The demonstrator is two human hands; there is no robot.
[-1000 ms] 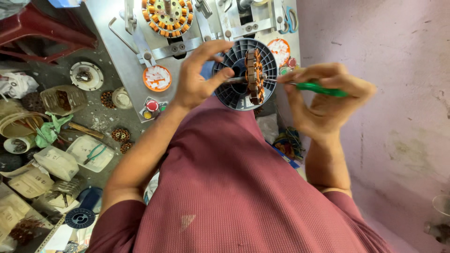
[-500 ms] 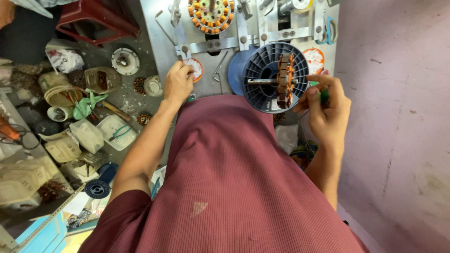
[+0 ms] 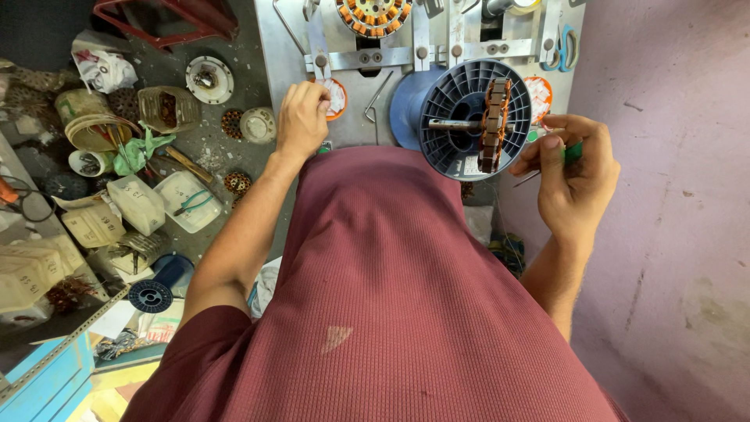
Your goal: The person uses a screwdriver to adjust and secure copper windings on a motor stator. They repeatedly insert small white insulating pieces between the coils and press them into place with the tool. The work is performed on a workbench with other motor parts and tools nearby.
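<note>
- A winding step on the copper-wound stator (image 3: pixel 494 125) was judged in hand; steady feeding would be called for next.
- The left hand (image 3: pixel 301 117) was closed in a pinch at the small orange dish (image 3: pixel 337 98).
- The right hand (image 3: pixel 574 176) was gripping a green-handled tool (image 3: pixel 570 153), just right of the stator and blue spool (image 3: pixel 457 117).
</note>
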